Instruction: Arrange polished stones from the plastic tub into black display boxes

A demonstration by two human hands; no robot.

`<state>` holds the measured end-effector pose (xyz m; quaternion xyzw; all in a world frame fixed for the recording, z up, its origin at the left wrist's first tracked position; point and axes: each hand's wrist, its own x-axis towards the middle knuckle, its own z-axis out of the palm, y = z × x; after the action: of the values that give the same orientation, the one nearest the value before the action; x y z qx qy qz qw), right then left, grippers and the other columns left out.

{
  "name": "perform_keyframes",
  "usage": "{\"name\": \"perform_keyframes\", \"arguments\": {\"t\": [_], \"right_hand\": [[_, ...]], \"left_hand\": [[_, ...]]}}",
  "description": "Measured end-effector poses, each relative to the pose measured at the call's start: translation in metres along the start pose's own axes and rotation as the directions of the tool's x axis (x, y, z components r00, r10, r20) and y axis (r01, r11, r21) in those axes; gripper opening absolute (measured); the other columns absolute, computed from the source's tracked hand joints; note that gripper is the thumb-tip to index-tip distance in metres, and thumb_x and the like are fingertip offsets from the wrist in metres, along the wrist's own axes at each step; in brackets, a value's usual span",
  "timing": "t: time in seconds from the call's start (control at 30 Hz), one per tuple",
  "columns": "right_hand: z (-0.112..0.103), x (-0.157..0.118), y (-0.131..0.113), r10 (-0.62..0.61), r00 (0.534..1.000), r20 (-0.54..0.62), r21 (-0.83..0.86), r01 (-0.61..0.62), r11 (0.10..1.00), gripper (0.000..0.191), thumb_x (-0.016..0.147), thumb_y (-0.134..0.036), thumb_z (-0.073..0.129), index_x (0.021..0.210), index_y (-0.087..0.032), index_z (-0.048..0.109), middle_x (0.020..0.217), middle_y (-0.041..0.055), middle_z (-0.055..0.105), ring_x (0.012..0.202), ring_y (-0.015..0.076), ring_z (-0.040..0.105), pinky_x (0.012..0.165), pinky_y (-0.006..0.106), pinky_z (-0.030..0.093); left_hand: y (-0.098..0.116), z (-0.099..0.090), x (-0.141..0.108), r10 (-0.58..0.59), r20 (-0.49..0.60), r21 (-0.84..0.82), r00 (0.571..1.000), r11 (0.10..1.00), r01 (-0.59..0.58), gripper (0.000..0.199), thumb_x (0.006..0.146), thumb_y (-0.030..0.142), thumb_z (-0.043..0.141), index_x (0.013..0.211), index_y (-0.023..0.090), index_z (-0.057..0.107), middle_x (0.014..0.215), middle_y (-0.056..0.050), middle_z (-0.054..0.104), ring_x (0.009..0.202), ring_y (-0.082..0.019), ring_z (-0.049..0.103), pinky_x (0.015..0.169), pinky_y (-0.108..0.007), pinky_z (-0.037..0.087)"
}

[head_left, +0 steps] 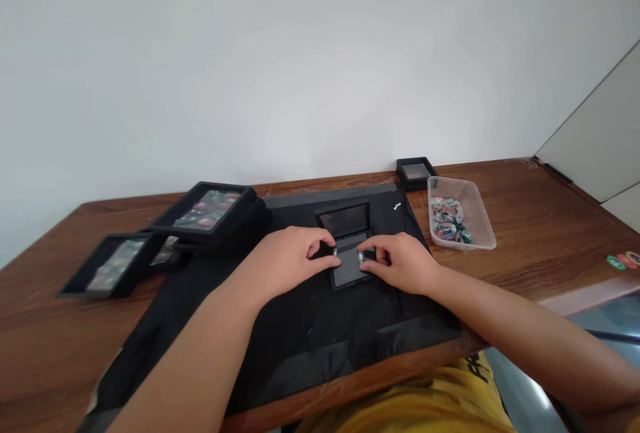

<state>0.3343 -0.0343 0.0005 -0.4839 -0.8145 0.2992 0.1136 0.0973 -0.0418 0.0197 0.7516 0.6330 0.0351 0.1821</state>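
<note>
A small black display case [349,277] lies open on the black mat, its windowed lid [346,220] tilted up at the far side. Grey padding lines the tray. Over its left part, my left hand [293,259] pinches a small shiny silvery piece [335,253] between thumb and forefinger. My right hand [403,261] holds a second small silvery piece [361,257] upright in a pinch over the middle of the tray. Whether either piece touches the padding, I cannot tell.
Several closed black cases [210,209] with clear windows are stacked at the left. Another small case [416,171] sits by the wall. A clear plastic tub [483,223] of shiny wrapped pieces [450,219] stands right of the mat [310,333]. Coloured discs [625,260] lie near the right edge.
</note>
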Motion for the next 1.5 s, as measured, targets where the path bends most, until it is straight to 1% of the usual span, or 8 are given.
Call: {"name": "perform_keyframes", "arguments": {"t": [0.1, 0.23, 0.63, 0.87, 1.0, 1.1, 1.3, 1.5], "right_hand": [[0.0, 0.0, 0.0, -0.01, 1.0, -0.006, 0.014, 0.01, 1.0, 0.024, 0.09, -0.024, 0.08, 0.114, -0.023, 0.081, 0.066, -0.0058, 0.061, 0.061, 0.0101, 0.053, 0.063, 0.025, 0.031], [0.0, 0.0, 0.001, -0.01, 1.0, -0.008, 0.022, 0.01, 1.0, 0.023, 0.09, -0.025, 0.08, 0.114, -0.023, 0.081, 0.065, -0.0059, 0.061, 0.06, 0.0105, 0.053, 0.063, 0.025, 0.031], [0.001, 0.002, 0.0, -0.007, 1.0, -0.022, 0.02, 0.007, 1.0, 0.025, 0.09, -0.025, 0.08, 0.115, -0.022, 0.081, 0.065, -0.0057, 0.059, 0.06, 0.0109, 0.052, 0.063, 0.025, 0.031], [0.001, 0.0, -0.001, -0.074, 0.994, -0.081, 0.145, 0.085, 0.986, 0.025, 0.091, -0.022, 0.078, 0.116, -0.019, 0.078, 0.061, -0.0086, 0.054, 0.053, 0.0085, 0.044, 0.06, 0.023, 0.033], [-0.004, 0.005, -0.01, -0.098, 0.994, -0.049, 0.025, 0.099, 0.995, 0.025, 0.089, -0.021, 0.079, 0.114, -0.021, 0.079, 0.061, -0.0076, 0.055, 0.056, 0.0098, 0.049, 0.061, 0.024, 0.031], [-0.004, 0.014, -0.016, -0.08, 0.997, 0.01, -0.043, 0.08, 0.996, 0.024, 0.089, -0.022, 0.081, 0.112, -0.022, 0.079, 0.063, -0.0063, 0.059, 0.06, 0.0112, 0.054, 0.062, 0.025, 0.031], [0.0, 0.024, -0.02, -0.042, 0.998, 0.047, -0.07, 0.045, 0.996, 0.024, 0.091, -0.029, 0.079, 0.115, -0.024, 0.08, 0.067, -0.0039, 0.066, 0.062, 0.0131, 0.058, 0.062, 0.026, 0.033], [0.001, 0.023, -0.023, -0.017, 0.998, 0.064, -0.082, 0.022, 0.996, 0.027, 0.092, -0.028, 0.078, 0.118, -0.025, 0.08, 0.07, -0.0029, 0.067, 0.064, 0.0138, 0.058, 0.063, 0.027, 0.033]], "left_hand": [[-0.002, 0.0, 0.0, 0.009, 0.033, -0.037, 0.999, 0.999, -0.008, 0.029, 0.084, 0.051, 0.07, 0.103, 0.032, 0.081, 0.069, 0.004, 0.06, 0.062, -0.017, 0.057, 0.059, -0.03, 0.033], [-0.003, 0.001, 0.0, 0.027, 0.028, -0.051, 0.999, 0.998, -0.026, 0.028, 0.086, 0.051, 0.067, 0.099, 0.031, 0.082, 0.069, 0.003, 0.061, 0.06, -0.016, 0.056, 0.059, -0.03, 0.034], [0.005, 0.001, 0.001, 0.049, -0.003, 0.029, 0.999, 0.998, -0.049, 0.022, 0.09, 0.048, 0.068, 0.092, 0.031, 0.081, 0.07, 0.002, 0.064, 0.066, -0.018, 0.06, 0.059, -0.031, 0.033], [0.006, -0.002, -0.002, 0.014, 0.028, -0.003, 1.0, 1.0, -0.014, 0.022, 0.09, 0.046, 0.068, 0.096, 0.03, 0.08, 0.067, 0.002, 0.063, 0.063, -0.018, 0.06, 0.059, -0.031, 0.032], [0.003, -0.005, -0.003, 0.029, 0.078, -0.034, 0.997, 0.999, -0.026, 0.023, 0.09, 0.042, 0.067, 0.105, 0.031, 0.08, 0.068, 0.003, 0.064, 0.062, -0.018, 0.06, 0.059, -0.03, 0.034], [0.003, -0.005, -0.004, 0.027, 0.04, -0.031, 0.999, 0.999, -0.026, 0.022, 0.089, 0.042, 0.066, 0.1, 0.031, 0.082, 0.068, 0.002, 0.064, 0.063, -0.018, 0.061, 0.059, -0.03, 0.034], [0.006, -0.002, -0.002, 0.036, -0.005, -0.02, 0.999, 0.999, -0.036, 0.019, 0.089, 0.044, 0.068, 0.092, 0.031, 0.082, 0.068, 0.002, 0.064, 0.063, -0.017, 0.061, 0.059, -0.029, 0.034], [0.007, 0.001, 0.0, 0.027, -0.034, -0.009, 0.999, 1.0, -0.028, 0.018, 0.089, 0.043, 0.068, 0.088, 0.03, 0.08, 0.069, 0.002, 0.064, 0.063, -0.017, 0.059, 0.058, -0.03, 0.031]]}}
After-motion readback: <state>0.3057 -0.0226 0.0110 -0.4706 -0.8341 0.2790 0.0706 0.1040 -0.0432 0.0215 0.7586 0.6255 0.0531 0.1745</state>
